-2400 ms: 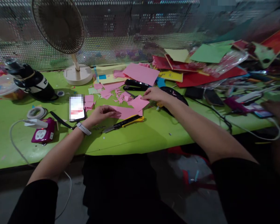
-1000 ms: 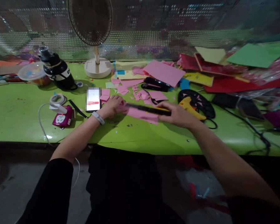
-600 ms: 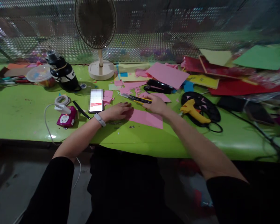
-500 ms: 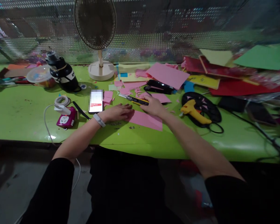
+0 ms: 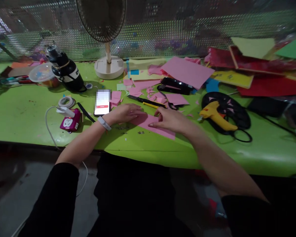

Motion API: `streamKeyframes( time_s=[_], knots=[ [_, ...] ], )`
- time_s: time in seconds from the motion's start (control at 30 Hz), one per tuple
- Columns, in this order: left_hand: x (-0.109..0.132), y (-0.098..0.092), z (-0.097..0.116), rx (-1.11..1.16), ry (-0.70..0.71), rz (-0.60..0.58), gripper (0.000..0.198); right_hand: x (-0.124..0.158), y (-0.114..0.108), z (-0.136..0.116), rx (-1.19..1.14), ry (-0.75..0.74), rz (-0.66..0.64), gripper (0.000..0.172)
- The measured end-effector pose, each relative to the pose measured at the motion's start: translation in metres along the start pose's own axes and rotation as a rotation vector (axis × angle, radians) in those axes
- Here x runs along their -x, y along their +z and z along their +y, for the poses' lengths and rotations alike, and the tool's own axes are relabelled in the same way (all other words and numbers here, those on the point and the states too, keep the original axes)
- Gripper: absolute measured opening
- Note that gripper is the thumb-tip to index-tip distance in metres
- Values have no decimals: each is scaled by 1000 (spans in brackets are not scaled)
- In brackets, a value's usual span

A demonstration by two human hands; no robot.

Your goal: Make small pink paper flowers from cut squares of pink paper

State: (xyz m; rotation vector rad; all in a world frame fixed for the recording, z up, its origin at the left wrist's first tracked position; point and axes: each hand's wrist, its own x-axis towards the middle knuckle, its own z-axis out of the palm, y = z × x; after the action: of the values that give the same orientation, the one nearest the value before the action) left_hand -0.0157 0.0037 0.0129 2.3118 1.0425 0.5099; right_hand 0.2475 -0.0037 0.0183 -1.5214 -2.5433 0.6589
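Head view: left hand (image 5: 123,113), white band (image 5: 104,123) at its wrist, is palm-down over the left end of a pink paper strip (image 5: 145,121); fingers close together, can't tell if they pinch it. Right hand (image 5: 171,120) over the strip's right part, thumb and fingers spread apart; contact with paper unclear. Strip lies on the green tabletop (image 5: 19,112), in front of the person, one corner showing below the right hand. Yellow-black utility knife (image 5: 148,101) lies just beyond the strip, pink paper scraps (image 5: 151,95) behind it. Black stapler (image 5: 175,86) farther back, partly under a larger pink sheet (image 5: 187,73). Right side: yellow glue gun (image 5: 218,115) on a black tray (image 5: 241,112). Left side: lit phone (image 5: 102,103) near left hand, purple socket adapter (image 5: 70,121) with white plug (image 5: 66,112) in it, tape roll (image 5: 66,102), tilted black bottle (image 5: 66,73). Fan (image 5: 109,68) stands at back.
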Motion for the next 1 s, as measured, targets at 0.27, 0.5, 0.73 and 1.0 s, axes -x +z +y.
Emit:
streamKeyframes(
  time_s=[0.27,0.5,0.73,1.0],
  knots=[
    [-1,-1,5,-15,-19,210,35,5,-8,-6,28,34,37,49],
    [1,3,3,-71,-5,231,32,10,-14,-12,51,25,-64,30],
    [-2,6,-2,-79,9,229,30,12,-17,-15,58,47,-25,41],
    [-1,5,5,86,21,440,29,4,-12,-4,-340,70,47,38]
  ],
)
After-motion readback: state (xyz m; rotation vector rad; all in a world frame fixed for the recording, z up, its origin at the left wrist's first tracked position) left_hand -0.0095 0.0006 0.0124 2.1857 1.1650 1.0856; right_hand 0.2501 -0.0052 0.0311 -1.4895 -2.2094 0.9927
